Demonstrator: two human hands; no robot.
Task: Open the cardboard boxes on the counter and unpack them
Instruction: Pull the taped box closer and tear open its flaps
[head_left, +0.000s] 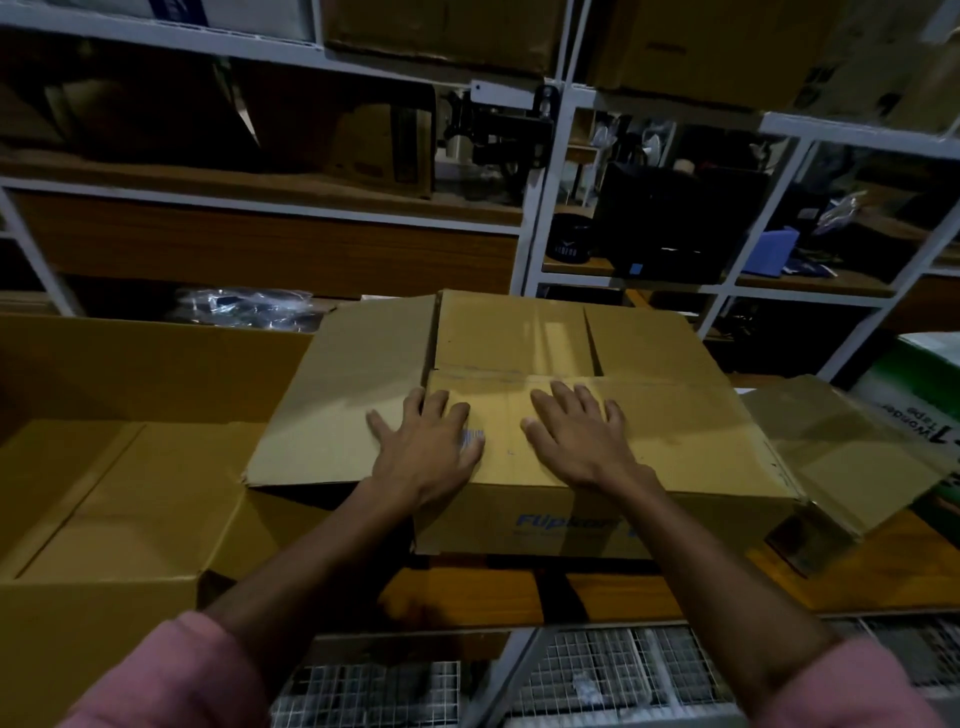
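Note:
A brown cardboard box (597, 514) with blue print on its front stands in the middle of the wooden counter (519, 592). Its near top flap lies folded down, the far flaps lie flat behind it, and the left flap (343, 395) and right flap (841, 447) stick out sideways. My left hand (426, 447) lies flat with spread fingers on the near flap at its left end, partly over the left flap. My right hand (576, 436) presses flat on the same flap a little to the right. A second, larger box (104, 499) stands open at the left, its inside looking bare.
Metal shelving (545, 208) rises behind the counter, filled with cardboard boxes, black devices and plastic bags (244, 306). A green and white carton (914, 395) sits at the right edge. Wire mesh baskets (597, 675) lie below the counter's front edge.

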